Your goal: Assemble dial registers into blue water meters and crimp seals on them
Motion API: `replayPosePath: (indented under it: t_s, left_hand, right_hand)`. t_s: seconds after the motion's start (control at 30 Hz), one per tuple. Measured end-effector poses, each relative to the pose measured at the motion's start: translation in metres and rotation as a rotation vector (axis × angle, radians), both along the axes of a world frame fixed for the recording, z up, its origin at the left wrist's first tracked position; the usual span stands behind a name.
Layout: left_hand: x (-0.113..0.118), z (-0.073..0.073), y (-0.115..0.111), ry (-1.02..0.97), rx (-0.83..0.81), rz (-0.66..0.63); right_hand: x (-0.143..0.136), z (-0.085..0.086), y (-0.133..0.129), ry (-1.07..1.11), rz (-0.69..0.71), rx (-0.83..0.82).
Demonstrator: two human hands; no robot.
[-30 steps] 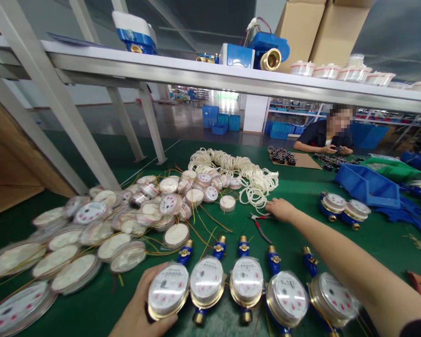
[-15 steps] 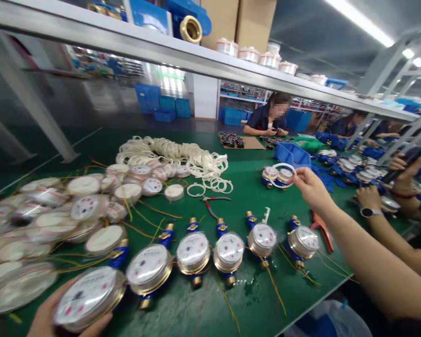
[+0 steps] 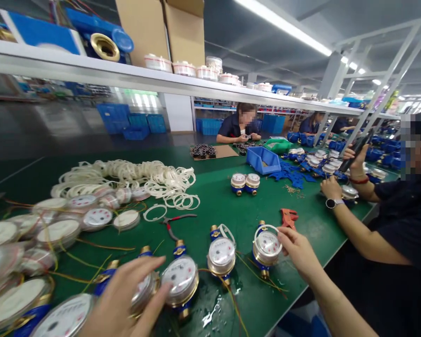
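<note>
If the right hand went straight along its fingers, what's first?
Beyond the thin white plastic ring it holds, the right hand would likely meet the round, white-faced, brass-rimmed meter at the near row's right end, though depth is unclear.

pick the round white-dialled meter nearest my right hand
The near row's rightmost brass-rimmed meter; your right hand holds a white ring at it alone.

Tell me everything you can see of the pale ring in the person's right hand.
The ring is thin, round and off-white, plastic-looking, with an open middle. The right hand grips it at its right side. It is at the top of the rightmost water meter in the near row, its far arc showing clearly. The near edge is hard to make out, so whether it touches the meter cannot be told.
</note>
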State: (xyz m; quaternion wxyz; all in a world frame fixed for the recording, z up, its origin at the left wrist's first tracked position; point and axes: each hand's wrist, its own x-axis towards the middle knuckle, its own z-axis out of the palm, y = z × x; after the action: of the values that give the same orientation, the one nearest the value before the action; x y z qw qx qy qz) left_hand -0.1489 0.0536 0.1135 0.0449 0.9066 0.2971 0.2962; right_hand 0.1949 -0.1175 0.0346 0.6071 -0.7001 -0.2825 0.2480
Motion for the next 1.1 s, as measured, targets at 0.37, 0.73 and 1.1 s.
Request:
replayPosePath:
  t_s: [0.37,0.73,1.1]
  left_hand:
    - [0.244,-0.007,0.08,1.101,-0.219,-0.396]
    - [0.255,-0.035,0.075,1.279,-0.193,-0.382]
    - [0.234,-0.022,0.069,1.293,-0.185,-0.298]
  right_hand:
    - [-0.014,-0.032,0.0,-0.37,-0.111,-0.002]
    - [-0.04,-0.07,0.013,-0.728,-0.229,-0.034]
    - [-0.049,-0.05,0.013,-0.571,-0.295,0.093]
